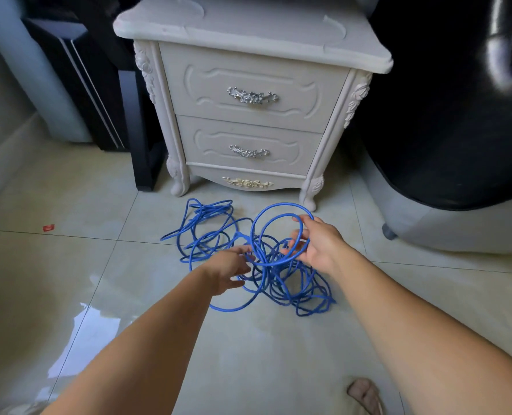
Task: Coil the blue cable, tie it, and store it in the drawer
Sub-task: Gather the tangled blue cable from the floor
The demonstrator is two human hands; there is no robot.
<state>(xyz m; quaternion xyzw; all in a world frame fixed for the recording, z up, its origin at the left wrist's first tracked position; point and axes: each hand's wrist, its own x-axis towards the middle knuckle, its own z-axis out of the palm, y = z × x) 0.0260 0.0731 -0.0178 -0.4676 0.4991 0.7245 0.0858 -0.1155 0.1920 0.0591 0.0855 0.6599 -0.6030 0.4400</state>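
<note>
Thin blue cable (219,232) sprawls tangled on the pale floor tiles (69,265); my right hand (317,244) grips two lifted loops, my left hand (231,268) pinches a strand.

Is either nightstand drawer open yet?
No, both the top drawer and the bottom drawer sit shut, flush with the frame.

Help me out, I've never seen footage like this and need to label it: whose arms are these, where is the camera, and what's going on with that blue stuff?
There is no machine here. One wide-angle camera sits on a person's head, looking down at their own bare hands. The right hand holds a few raised loops of the blue cable; the left hand reaches into the tangle, its grip unclear. Most of the cable lies loose on the tiled floor. Behind it stands a white nightstand with the two drawers shut: upper drawer, lower drawer.
</note>
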